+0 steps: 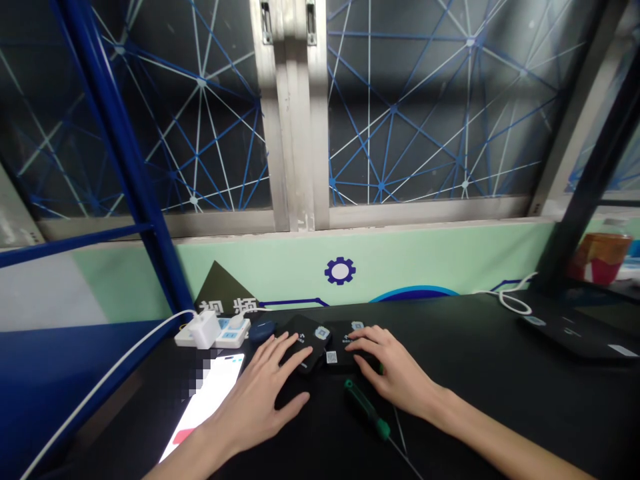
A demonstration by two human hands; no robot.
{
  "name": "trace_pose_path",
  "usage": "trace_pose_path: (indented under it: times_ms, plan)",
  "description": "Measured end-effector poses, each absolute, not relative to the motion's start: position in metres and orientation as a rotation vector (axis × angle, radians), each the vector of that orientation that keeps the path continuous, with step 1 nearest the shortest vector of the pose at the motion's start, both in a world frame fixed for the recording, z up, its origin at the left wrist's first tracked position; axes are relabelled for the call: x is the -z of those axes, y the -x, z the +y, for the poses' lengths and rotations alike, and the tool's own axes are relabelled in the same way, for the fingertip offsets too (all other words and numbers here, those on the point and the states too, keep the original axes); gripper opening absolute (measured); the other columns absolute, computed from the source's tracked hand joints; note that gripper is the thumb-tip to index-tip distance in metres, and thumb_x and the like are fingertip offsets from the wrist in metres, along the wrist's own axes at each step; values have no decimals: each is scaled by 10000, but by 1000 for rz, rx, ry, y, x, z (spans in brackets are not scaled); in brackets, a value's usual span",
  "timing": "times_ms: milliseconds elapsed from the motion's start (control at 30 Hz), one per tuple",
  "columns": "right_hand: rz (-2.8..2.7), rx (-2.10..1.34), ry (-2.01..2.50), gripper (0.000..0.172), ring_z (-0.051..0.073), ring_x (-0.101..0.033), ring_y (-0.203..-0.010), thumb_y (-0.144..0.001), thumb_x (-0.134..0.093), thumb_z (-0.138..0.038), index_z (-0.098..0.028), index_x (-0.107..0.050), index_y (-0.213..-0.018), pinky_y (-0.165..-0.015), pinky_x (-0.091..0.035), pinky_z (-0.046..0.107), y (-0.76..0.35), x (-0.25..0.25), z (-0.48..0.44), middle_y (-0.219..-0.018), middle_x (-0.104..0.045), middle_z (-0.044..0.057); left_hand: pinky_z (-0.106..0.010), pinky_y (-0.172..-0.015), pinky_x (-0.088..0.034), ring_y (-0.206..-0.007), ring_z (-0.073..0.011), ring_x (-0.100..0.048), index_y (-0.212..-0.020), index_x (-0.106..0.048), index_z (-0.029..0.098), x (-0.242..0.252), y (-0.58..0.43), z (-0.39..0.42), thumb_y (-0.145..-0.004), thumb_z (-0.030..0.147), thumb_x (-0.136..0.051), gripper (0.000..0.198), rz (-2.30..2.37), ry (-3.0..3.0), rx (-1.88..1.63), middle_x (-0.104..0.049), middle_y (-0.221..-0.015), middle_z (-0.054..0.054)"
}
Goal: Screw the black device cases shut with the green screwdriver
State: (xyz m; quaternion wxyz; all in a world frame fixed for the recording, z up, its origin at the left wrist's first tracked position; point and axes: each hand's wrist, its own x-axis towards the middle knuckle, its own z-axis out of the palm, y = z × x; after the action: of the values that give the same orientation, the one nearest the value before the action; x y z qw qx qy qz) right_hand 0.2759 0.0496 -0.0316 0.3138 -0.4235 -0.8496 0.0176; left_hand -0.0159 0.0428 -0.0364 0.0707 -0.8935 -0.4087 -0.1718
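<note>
My left hand (pixel 270 387) lies with its fingers spread, its fingertips on a flat black box (pixel 314 353) that has a blue-and-white sticker and sits at an angle. A second black box (pixel 340 348), with a similar sticker and a small QR label, is beside it. My right hand (pixel 393 367) rests its outstretched fingers over that second box. Just in front of the boxes, a screwdriver (pixel 367 408) with a green handle points its shaft toward me. Another thin metal shaft (pixel 400 430) comes out from below my right hand; a bit of green shows there, the rest is hidden.
A lit phone (pixel 215 393) lies by my left forearm. Behind it are a white power strip (pixel 233 337) with a charger (pixel 205 329) and a dark blue rounded object (pixel 262 331). A black flat device (pixel 580 333) and white cable (pixel 515 303) lie at right. A blue frame post (pixel 125 160) rises left.
</note>
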Motion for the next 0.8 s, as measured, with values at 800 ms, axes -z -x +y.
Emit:
trace_pose_path:
  times_ms: [800]
  plan:
    - [-2386,28,1259,403,306,-539,-1174,-891,-597,-264,-251,-590,-1293,-1006,-427,511,-280,45,58,-1336,-582,109,-475,-957,-454,-1224,-287,-479,-1490,-347,359,40,12,48,-976,178,-465,557,-1211,2573,544,-485,-1406,-61]
